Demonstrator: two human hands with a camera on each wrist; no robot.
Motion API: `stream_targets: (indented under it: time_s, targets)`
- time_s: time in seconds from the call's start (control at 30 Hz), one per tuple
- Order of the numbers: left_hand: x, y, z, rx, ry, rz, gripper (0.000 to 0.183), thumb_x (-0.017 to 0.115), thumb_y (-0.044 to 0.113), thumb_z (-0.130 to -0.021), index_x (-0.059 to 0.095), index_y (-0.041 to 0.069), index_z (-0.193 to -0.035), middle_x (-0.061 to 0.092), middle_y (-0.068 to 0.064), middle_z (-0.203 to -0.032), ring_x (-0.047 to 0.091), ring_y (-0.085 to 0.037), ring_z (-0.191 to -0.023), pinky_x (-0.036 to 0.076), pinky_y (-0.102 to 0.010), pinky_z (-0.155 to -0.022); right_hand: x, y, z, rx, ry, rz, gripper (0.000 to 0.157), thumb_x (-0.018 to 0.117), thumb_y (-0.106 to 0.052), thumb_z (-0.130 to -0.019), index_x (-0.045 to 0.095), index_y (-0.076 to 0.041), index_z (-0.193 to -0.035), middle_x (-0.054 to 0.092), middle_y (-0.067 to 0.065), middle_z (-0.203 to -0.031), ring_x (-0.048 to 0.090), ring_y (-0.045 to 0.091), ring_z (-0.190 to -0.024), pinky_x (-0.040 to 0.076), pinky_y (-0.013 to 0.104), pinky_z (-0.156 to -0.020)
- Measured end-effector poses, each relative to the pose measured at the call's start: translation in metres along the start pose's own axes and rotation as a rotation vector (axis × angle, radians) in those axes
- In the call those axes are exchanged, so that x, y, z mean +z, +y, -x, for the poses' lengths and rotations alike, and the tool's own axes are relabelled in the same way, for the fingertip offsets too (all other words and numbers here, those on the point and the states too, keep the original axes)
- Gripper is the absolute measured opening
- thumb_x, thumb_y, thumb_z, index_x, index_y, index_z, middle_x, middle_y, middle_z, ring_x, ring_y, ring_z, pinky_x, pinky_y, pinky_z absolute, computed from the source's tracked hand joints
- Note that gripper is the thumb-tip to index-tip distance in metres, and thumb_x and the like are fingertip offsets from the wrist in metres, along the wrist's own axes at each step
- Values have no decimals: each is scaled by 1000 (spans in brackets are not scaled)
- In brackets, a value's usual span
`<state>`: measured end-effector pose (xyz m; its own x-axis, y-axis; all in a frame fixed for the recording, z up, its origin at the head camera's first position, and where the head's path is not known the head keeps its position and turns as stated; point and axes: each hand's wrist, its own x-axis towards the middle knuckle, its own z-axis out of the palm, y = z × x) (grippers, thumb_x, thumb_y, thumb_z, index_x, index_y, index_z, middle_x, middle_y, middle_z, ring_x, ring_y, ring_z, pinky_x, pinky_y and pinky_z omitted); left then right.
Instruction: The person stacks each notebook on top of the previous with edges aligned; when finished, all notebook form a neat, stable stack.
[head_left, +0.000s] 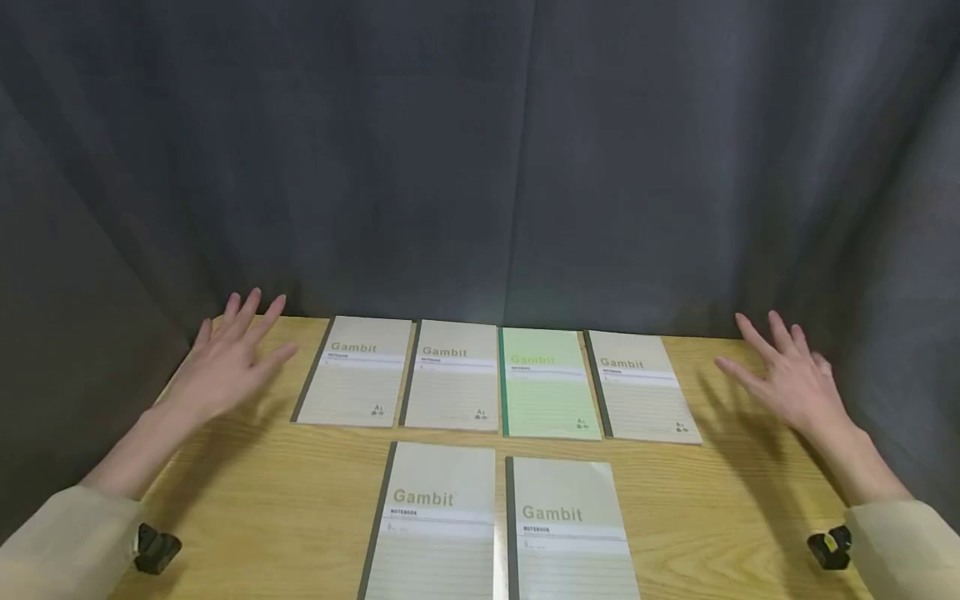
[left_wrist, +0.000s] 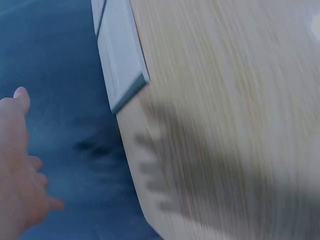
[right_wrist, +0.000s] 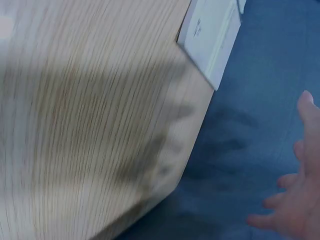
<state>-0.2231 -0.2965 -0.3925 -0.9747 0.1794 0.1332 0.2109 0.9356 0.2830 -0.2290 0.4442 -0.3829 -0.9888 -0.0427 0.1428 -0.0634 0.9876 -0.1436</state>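
My left hand (head_left: 225, 362) hovers over the table's left side with fingers spread, holding nothing. Nearest to it lies a grey notebook with a dark spine (head_left: 352, 383). On the right side my right hand (head_left: 798, 383) is also raised with spread fingers, beside the rightmost grey notebook (head_left: 648, 396). Between these two, in the back row, lie another grey notebook (head_left: 450, 392) and a light green notebook (head_left: 551, 396). Closer to me are two more grey notebooks, one on the left (head_left: 435, 558) and one on the right (head_left: 573, 567). All lie flat, covers up, marked "Gambit".
The wooden table (head_left: 255, 517) has angled far corners. Dark curtains (head_left: 420, 167) hang behind it and along both sides, close to the hands. A dark device sits at the left cuff (head_left: 156, 550) and another at the right cuff (head_left: 831, 550).
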Motion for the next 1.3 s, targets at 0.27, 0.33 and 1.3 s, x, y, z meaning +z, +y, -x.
stream_targets:
  time_s: [0.27,0.33,1.3]
  targets:
    - [16,55,-22,23,21,223,79,41,61,-106,4,27,-167,4,-13,-175,7,-40,-162,16,-73,-124,4,-14,-3,30,-94,-313,79,42,-55,-107,0,-24,-167,3,31,-170,14,67,-148,19,90,-101]
    - [23,72,-30,35,20,297,77,40,60,-106,5,27,-167,5,-10,-176,8,-37,-162,16,-68,-127,6,-19,-5,30,-121,-380,78,38,-55,-108,-2,-23,-166,4,32,-170,15,64,-149,20,86,-106]
    - [147,364,-83,-17,-535,1337,70,22,58,-107,8,26,-167,10,0,-176,16,-29,-162,23,-54,-130,14,-47,-13,459,-546,-978,108,30,-80,-95,-20,-11,-162,-9,38,-166,2,54,-157,29,71,-121]
